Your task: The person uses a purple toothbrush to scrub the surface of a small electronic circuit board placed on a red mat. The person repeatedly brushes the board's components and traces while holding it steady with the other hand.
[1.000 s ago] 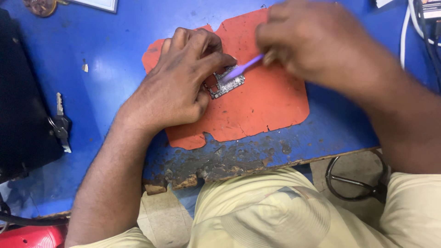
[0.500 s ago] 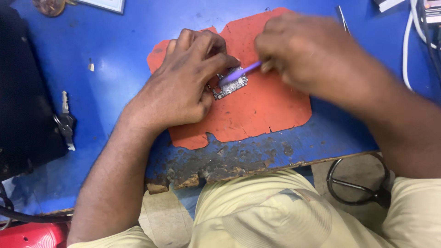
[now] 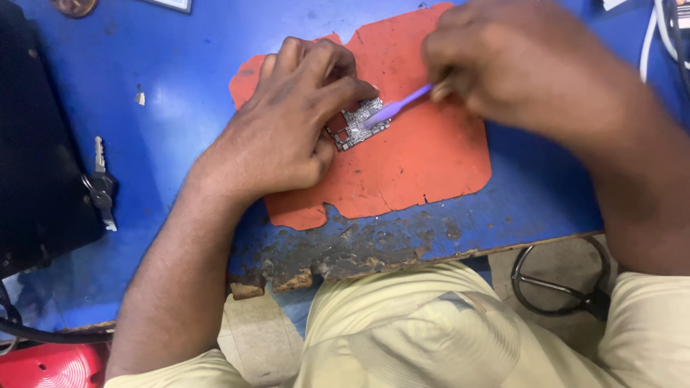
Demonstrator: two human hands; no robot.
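Note:
My left hand [image 3: 287, 129] presses down on a small silver circuit board [image 3: 357, 126], pinning it with the fingertips on an orange mat [image 3: 417, 158]. My right hand [image 3: 517, 61] grips a purple-handled tool [image 3: 399, 106], likely a small brush, whose tip rests on the board's top surface. Part of the board is hidden under my left fingers.
The orange mat lies on a blue worktable [image 3: 165, 72] with a worn, chipped front edge [image 3: 338, 251]. A set of keys [image 3: 100, 187] lies left beside a black object [image 3: 36, 158]. White cables [image 3: 665, 36] sit top right. A round metal ring stand [image 3: 560, 280] is on the floor.
My right hand has shifted slightly with the purple tool across the board. My left hand stays pressed on the board.

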